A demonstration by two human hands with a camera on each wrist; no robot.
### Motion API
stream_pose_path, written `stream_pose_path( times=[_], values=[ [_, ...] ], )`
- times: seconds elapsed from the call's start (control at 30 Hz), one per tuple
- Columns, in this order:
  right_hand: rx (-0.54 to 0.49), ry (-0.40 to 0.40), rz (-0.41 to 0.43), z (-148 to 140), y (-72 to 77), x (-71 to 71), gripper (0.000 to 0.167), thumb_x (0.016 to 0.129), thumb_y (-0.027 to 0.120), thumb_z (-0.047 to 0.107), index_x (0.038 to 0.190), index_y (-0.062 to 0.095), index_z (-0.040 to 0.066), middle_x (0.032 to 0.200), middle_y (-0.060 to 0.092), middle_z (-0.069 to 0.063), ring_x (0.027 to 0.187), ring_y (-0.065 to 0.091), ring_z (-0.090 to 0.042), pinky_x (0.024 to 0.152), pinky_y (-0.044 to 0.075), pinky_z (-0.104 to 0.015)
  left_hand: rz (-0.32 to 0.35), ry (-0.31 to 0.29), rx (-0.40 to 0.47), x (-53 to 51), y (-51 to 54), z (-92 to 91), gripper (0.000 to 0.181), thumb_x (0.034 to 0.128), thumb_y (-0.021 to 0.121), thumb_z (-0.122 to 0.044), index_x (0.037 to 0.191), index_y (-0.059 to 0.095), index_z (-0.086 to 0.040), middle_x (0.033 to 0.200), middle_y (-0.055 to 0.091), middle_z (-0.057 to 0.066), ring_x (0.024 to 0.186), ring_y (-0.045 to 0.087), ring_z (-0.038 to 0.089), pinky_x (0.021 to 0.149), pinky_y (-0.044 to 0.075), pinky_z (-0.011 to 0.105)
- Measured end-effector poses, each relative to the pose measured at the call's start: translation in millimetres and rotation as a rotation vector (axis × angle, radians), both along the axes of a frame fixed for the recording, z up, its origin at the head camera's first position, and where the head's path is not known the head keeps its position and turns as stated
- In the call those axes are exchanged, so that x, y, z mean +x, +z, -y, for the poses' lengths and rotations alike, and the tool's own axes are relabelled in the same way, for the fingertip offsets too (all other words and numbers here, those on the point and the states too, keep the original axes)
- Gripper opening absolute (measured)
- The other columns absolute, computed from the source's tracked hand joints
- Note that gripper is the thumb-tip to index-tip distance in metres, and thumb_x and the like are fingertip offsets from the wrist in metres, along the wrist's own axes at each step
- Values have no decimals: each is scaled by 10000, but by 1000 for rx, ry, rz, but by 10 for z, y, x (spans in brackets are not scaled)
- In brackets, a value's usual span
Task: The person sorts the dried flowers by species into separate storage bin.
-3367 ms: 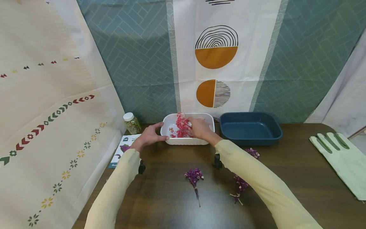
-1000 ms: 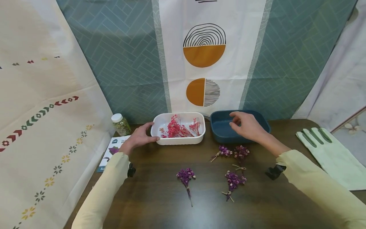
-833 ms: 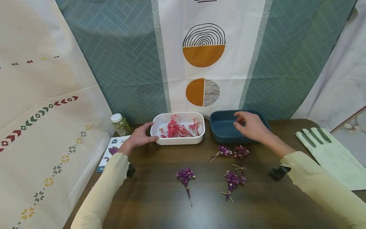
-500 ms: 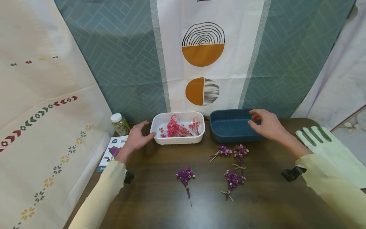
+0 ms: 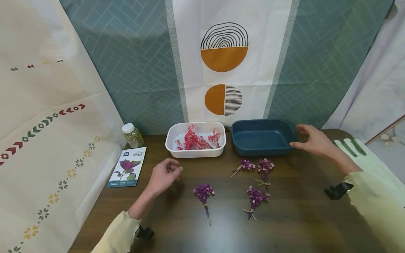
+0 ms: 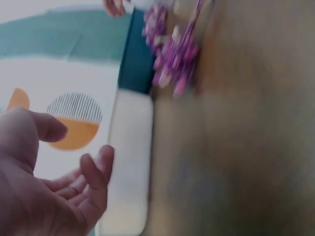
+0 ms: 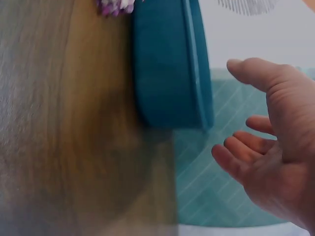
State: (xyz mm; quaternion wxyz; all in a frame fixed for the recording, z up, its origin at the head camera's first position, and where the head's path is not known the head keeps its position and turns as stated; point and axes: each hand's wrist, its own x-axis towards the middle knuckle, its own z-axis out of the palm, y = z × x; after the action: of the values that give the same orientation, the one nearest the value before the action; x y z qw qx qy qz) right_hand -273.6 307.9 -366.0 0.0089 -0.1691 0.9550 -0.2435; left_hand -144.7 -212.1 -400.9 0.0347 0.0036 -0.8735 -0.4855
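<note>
My left hand point(image 5: 162, 176) hangs over the table in front of the white tray point(image 5: 196, 154), its fingers loosely bent and holding nothing. Pink and red dried flowers point(image 5: 192, 139) lie in that tray. My right hand point(image 5: 314, 141) is at the right end of the dark blue tray point(image 5: 261, 151), thumb and fingers apart; in the right wrist view a gap shows between the hand point(image 7: 275, 132) and the blue tray point(image 7: 165, 64). A purple bunch point(image 5: 204, 192) lies in front of the white tray, and several more purple bunches point(image 5: 257, 197) lie before the blue one.
A jar with a white lid point(image 5: 133, 135) stands at the back left, with a seed packet point(image 5: 127, 167) in front of it. A pale green glove point(image 5: 376, 175) lies at the right, partly behind my right forearm. Fabric point(image 5: 152, 70) hangs behind the table.
My left hand has left the white tray's left end and moved toward me and right. My right hand, in the white tray at first, has moved right, past the blue tray's inside to its right end.
</note>
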Motion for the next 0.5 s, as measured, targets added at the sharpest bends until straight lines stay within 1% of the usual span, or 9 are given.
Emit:
stream_pose_path(
  times=[0.07,0.13,0.23,0.37,0.5],
  values=[
    [-1,-10,41,-33,-26,-18,928,902,740,407,1462,276,-169,1428,349,-402,1295,365,-551,981,350,-686,69,-8,37,124,-32,-74,313,927,698,-128,1168,608,51,841,682,77,661,689,288,512,547,353],
    [-3,-17,64,-54,-68,-40,962,892,744,428,1474,257,-163,1439,343,-404,1309,353,-549,989,342,-686,120,-20,62,236,-64,-140,355,928,703,-131,1205,579,53,863,686,78,626,677,296,493,553,374],
    [-15,-20,92,-71,-140,-74,1004,883,748,447,1493,223,-153,1457,328,-406,1328,336,-545,994,339,-689,162,-52,65,366,-122,-218,428,921,721,-154,1245,538,58,909,703,86,570,664,280,488,555,380],
    [-29,-17,111,-63,-220,-118,1053,876,749,466,1520,172,-135,1479,298,-406,1340,323,-546,998,333,-692,178,-93,41,476,-201,-303,538,903,745,-209,1286,491,69,921,705,83,532,651,250,487,549,357],
    [-45,-9,135,-35,-259,-158,1088,876,744,478,1538,119,-118,1513,239,-399,1349,299,-558,1003,333,-692,168,-119,12,541,-269,-383,623,884,762,-238,1315,452,89,900,694,68,506,627,210,478,529,340]
  ],
)
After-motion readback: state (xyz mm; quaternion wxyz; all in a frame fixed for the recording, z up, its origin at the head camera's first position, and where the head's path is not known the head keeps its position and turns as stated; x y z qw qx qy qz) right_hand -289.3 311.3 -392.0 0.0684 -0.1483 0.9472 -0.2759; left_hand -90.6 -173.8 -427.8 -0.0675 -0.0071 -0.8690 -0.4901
